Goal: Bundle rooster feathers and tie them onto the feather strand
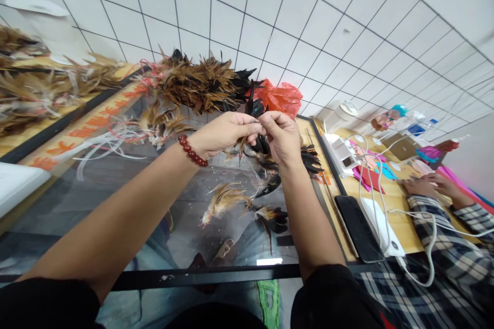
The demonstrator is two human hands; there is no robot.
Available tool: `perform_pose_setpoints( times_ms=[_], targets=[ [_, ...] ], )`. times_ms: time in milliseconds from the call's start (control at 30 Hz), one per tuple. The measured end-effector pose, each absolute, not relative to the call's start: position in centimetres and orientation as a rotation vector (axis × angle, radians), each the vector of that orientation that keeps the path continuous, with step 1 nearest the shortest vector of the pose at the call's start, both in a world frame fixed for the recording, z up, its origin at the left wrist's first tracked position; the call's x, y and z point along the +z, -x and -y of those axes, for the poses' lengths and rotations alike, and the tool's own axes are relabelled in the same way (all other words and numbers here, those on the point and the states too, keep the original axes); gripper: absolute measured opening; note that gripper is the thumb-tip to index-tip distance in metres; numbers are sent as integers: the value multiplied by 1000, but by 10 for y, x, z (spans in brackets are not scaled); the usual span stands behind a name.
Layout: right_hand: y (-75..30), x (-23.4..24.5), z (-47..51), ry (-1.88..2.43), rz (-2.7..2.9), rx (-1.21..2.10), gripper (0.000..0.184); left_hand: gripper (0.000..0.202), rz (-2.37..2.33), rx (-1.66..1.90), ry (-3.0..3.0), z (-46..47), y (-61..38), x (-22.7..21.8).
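Observation:
My left hand point(226, 133) and my right hand point(281, 136) meet above a glass table point(116, 200) and pinch a small bunch of brown and black feathers point(259, 145) between the fingertips. A red bead bracelet point(192, 150) circles my left wrist. Below the hands lie loose tied feather bundles point(227, 200) on the glass. A large heap of brown and black feathers point(200, 82) lies behind the hands.
A red plastic bag point(280, 96) sits behind the heap. More feathers point(42, 87) and white strips point(104, 139) lie at left. At right, a black phone point(357, 226), white cables, and another person's hand and plaid sleeve point(443, 247) on a wooden desk.

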State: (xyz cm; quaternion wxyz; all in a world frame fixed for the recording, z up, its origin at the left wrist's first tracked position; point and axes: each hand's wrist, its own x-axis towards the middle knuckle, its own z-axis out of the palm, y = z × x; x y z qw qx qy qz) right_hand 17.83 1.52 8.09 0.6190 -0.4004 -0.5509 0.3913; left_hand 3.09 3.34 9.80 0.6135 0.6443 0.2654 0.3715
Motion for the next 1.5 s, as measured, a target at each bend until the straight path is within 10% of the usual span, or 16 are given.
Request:
perform_pose_setpoints(
  times_ms=[500, 733, 1033, 1500],
  targets=[
    [-167, 29, -22, 1504, 2407, 164, 28, 19, -960, 1305, -1442, -46, -24, 105],
    [-177, 38, -34, 1436, 1757, 639, 8, 18, -949, 1317, -1386, -48, -23, 105],
    [-184, 71, -26, 986, 1027, 1278, 34, 18, -965, 1313, -1353, -55, -24, 95],
    [-174, 65, -13, 762, 1836, -132, 14, 17, -678, 1167, -960, -46, -34, 96]
  ],
)
